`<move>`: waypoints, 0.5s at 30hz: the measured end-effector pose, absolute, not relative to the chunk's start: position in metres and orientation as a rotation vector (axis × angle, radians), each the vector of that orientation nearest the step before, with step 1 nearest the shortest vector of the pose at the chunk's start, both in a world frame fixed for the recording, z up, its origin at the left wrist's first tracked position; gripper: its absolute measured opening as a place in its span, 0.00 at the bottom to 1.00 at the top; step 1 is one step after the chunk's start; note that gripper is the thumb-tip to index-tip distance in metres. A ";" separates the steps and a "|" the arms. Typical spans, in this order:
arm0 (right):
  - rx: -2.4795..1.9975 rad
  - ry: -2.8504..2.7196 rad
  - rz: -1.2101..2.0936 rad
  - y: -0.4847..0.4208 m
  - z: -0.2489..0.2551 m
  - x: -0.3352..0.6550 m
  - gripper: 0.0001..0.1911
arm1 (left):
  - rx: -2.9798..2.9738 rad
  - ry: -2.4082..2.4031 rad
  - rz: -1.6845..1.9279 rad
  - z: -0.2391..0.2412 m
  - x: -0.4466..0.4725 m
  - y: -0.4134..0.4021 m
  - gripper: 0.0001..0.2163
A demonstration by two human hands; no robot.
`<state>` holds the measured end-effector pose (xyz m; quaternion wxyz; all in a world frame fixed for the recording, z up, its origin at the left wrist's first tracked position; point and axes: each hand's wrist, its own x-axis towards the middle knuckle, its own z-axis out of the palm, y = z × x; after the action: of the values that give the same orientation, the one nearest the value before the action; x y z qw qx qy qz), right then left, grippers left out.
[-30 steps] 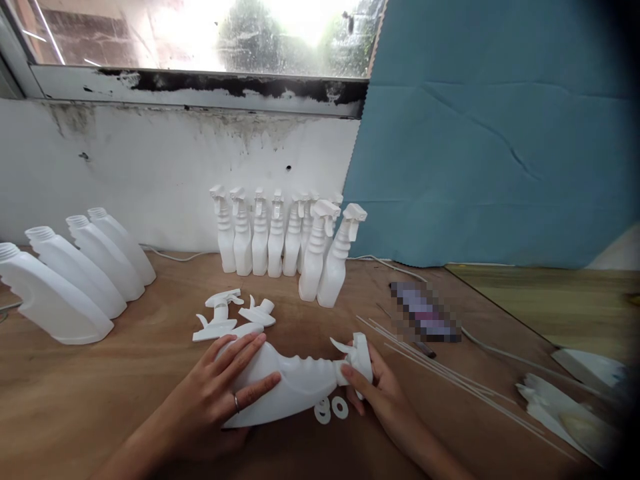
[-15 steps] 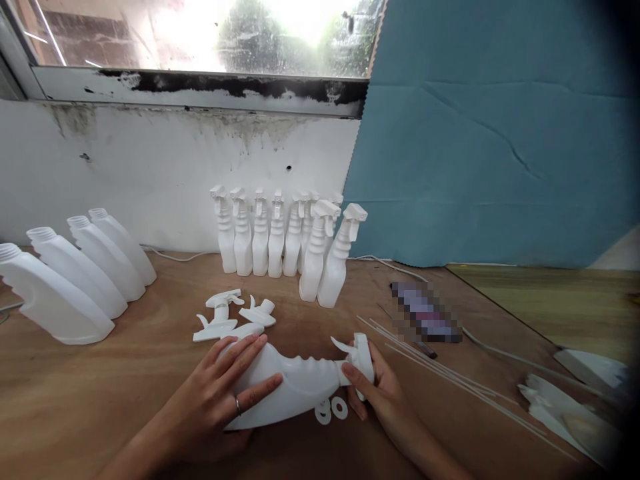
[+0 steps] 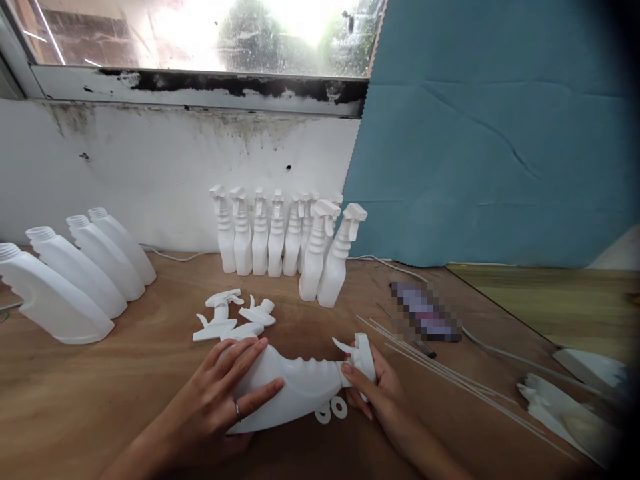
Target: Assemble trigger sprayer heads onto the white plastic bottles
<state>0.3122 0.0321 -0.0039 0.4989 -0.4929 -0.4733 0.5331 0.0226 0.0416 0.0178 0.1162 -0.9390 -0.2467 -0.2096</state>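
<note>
A white spray bottle [image 3: 295,390] lies on its side on the wooden table [image 3: 100,387], its neck pointing right. My left hand [image 3: 220,393] wraps over the bottle's wide body, fingers curled round it, a ring on one finger. My right hand [image 3: 375,390] grips the white trigger spray head [image 3: 361,357] at the bottle's neck, thumb on the collar. Two white ring washers [image 3: 331,411] lie on the table just under the neck.
Several finished spray bottles [image 3: 280,237] stand at the back wall. Several capless bottles [image 3: 70,280] lean at the left. Three loose trigger heads [image 3: 233,317] lie behind my left hand. Thin dip tubes [image 3: 450,377], a blurred packet [image 3: 425,313] and white bags [image 3: 565,407] lie right.
My right hand and the spray head have shifted very slightly on the neck; the bottle has barely moved. Everything else is the same.
</note>
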 end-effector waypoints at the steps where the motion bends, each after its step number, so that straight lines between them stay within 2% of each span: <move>1: -1.180 -1.125 1.297 0.032 -0.004 0.311 0.22 | -2.749 -0.721 -0.618 0.018 0.023 0.041 0.37; 7: -1.163 -1.016 1.313 0.032 -0.006 0.309 0.21 | -2.735 -0.715 -0.668 0.017 0.023 0.040 0.35; 11: -0.960 -1.067 1.411 0.028 -0.002 0.312 0.21 | -2.767 -0.790 -0.797 0.015 0.025 0.039 0.34; 15: -0.741 -1.256 1.560 0.023 0.002 0.310 0.26 | -2.880 -0.953 -0.944 0.015 0.024 0.036 0.35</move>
<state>0.3104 0.0226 0.0016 0.4821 -0.3041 -0.5155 0.6399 0.0239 0.0358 0.0146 -0.0180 -0.9063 -0.3000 -0.2971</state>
